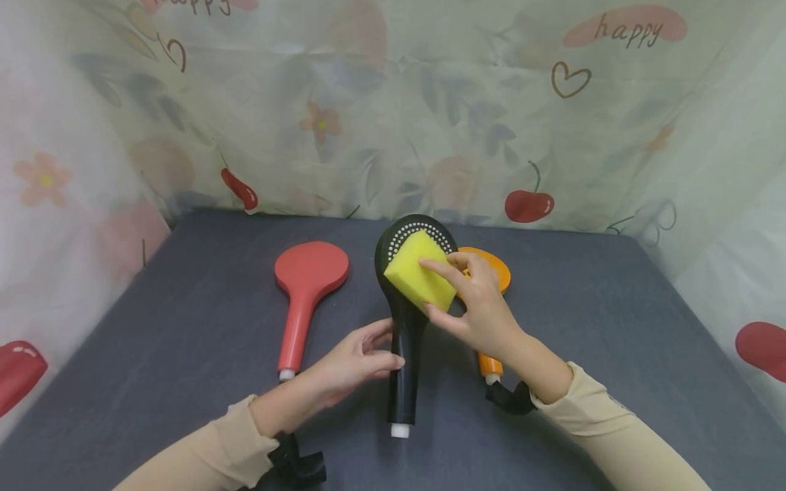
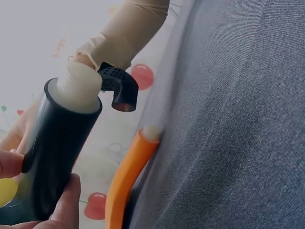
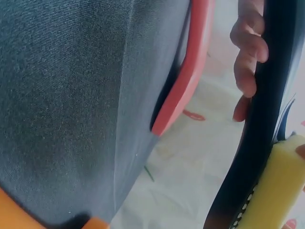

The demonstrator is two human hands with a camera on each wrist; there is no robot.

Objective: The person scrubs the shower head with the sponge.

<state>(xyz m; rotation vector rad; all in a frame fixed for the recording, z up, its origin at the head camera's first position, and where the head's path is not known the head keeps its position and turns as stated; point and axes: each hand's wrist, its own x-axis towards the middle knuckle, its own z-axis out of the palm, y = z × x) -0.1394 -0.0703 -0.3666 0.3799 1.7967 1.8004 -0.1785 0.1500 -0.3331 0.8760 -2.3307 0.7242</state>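
Observation:
A black shower head (image 1: pixel 403 382) with rings of pale nozzles is held up off the dark cloth, its white threaded end (image 2: pixel 80 86) toward me. My left hand (image 1: pixel 362 361) grips its handle, thumb across the front and fingers behind, as the right wrist view shows. In my right hand (image 1: pixel 482 300) a yellow sponge (image 1: pixel 414 269) is pinched between thumb and fingers. The sponge lies against the nozzle face of the black shower head and covers its lower part.
A red shower head (image 1: pixel 312 269) lies face down on the dark-covered table (image 1: pixel 202 293) at left. An orange shower head (image 1: pixel 500 269) lies at right, partly hidden behind my right hand. Black straps with mounts (image 1: pixel 512 397) sit at both wrists. Patterned curtains (image 1: pixel 399 136) enclose the table.

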